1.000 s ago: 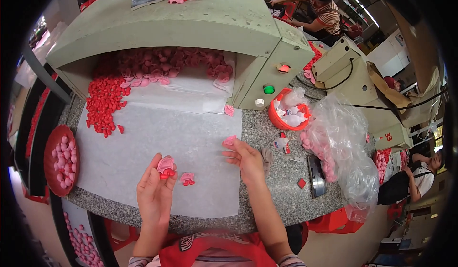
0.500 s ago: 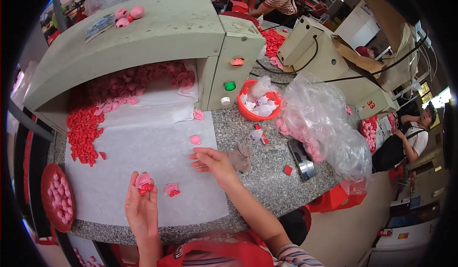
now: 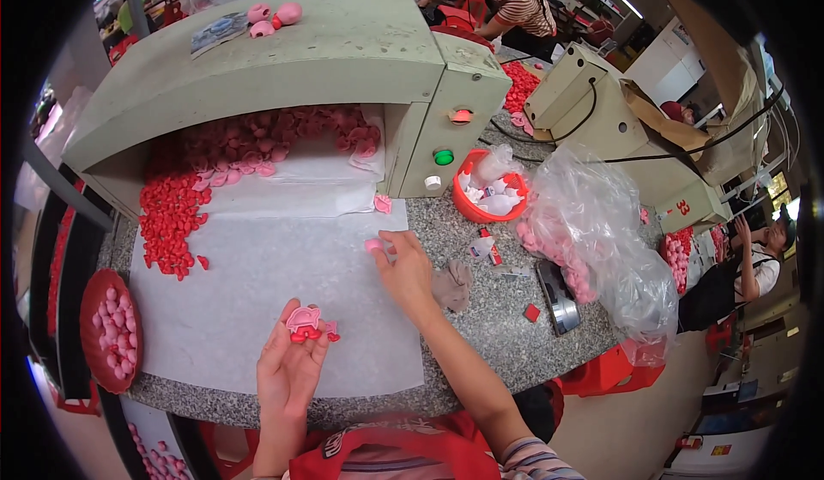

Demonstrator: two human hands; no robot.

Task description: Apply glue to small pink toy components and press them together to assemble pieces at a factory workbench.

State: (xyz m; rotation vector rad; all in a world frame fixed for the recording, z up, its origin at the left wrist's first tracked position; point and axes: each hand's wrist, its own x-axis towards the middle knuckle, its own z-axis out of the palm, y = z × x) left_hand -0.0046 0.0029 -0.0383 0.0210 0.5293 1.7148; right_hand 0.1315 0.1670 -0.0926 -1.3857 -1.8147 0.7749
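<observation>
A two-digit number in red (image 3: 684,207) stands out clearly on the lower end of the pale machine housing (image 3: 657,178) at right. White lettering (image 3: 333,448) runs across the red apron (image 3: 395,447), bent by the lens and only partly legible. The small bottle (image 3: 481,247) lying on the bench (image 3: 506,343) bears printing too tiny to read. A red-and-yellow sticker (image 3: 721,450) marks a white surface at lower right, its print unreadable.

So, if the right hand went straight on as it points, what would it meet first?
The right hand would likely meet the rounded pink piece at its fingertips; contact is unclear.
</observation>
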